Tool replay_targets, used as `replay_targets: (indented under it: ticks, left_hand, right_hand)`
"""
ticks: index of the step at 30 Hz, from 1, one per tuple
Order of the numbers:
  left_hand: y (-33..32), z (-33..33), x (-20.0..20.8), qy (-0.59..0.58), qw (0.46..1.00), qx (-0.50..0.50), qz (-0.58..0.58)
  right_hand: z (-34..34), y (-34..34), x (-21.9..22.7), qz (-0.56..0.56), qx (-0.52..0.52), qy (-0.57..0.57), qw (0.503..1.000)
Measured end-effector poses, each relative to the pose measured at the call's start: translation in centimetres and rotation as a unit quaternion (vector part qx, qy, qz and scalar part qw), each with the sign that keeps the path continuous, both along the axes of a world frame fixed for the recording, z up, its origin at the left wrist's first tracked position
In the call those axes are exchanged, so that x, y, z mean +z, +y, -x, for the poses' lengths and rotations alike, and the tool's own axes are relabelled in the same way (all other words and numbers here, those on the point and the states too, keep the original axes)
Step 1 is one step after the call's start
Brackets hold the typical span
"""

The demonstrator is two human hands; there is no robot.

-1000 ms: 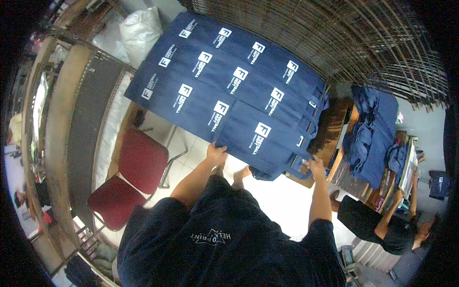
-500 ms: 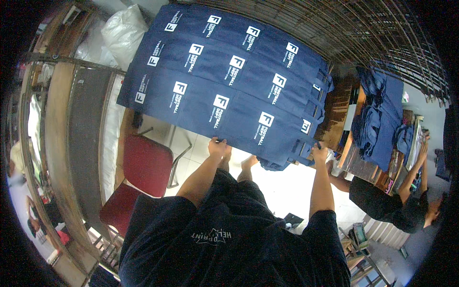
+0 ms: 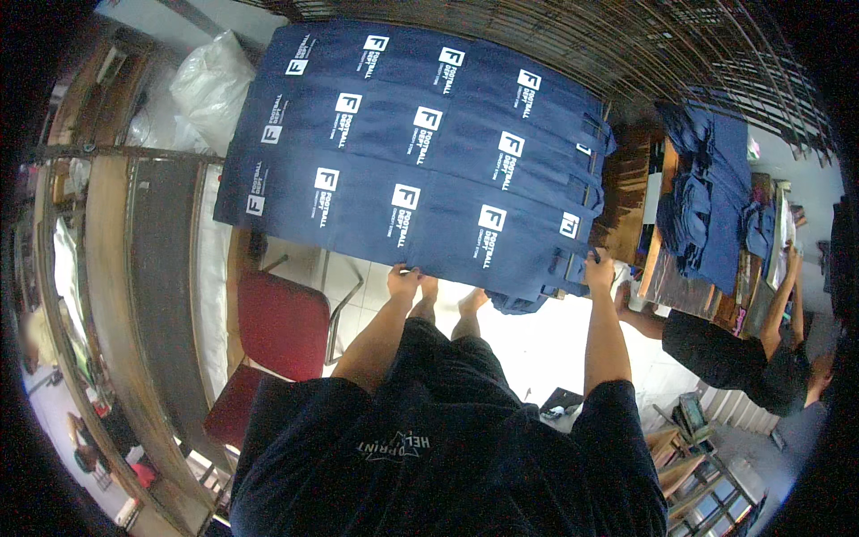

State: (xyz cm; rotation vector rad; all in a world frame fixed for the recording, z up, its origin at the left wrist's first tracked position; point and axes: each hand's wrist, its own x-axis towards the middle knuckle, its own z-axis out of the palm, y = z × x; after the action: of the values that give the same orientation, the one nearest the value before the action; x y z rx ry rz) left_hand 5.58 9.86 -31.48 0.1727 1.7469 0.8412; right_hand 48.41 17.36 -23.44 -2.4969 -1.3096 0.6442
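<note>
Rows of navy fabric bags (image 3: 376, 143) with repeated white printed marks lie overlapped on a wide surface in front of me. Strap-like handles (image 3: 557, 268) stick out along their right side. My left hand (image 3: 404, 281) pinches the near edge of the front row, fingers bent over the cloth. At the near right corner, my right hand (image 3: 600, 271) is closed on the navy cloth beside the handles. Some bunched navy cloth (image 3: 521, 304) hangs below the near edge between my hands.
A red chair (image 3: 284, 327) stands close on the left, beside a long wooden rack (image 3: 112, 295). White plastic bags (image 3: 213, 89) lie at the far left. Piled navy cloth (image 3: 707, 197) covers a table on the right, where another person (image 3: 734, 358) in black works. Metal racks (image 3: 662, 45) hang overhead.
The view has tilted and shifted slightly, so the bags appear a little further left. Both my hands stay at the near edge. On the right, the other person's arms have moved slightly.
</note>
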Motion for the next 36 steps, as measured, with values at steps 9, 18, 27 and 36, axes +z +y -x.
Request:
replay_targets:
  ticks: [9, 18, 27, 36]
  left_hand:
    - [-0.1, 0.5, 0.3, -0.029, 0.998, 0.047, -0.006]
    - [0.3, 0.4, 1.6, -0.028, 0.998, 0.06, 0.006]
    - [-0.1, 0.7, 0.6, -0.034, 0.996, 0.076, -0.016]
    - [-7.1, 7.0, -0.9, -0.064, 0.995, -0.076, 0.0]
  right_hand:
    - [1.7, -0.1, 1.7, 0.083, -0.035, -0.055, 0.994]
    - [1.3, -0.3, 1.0, 0.082, -0.046, -0.061, 0.994]
    - [1.1, -1.2, 0.3, -0.036, 0.0, -0.138, 0.99]
    - [0.0, -5.8, 5.4, -0.184, -0.078, 0.077, 0.977]
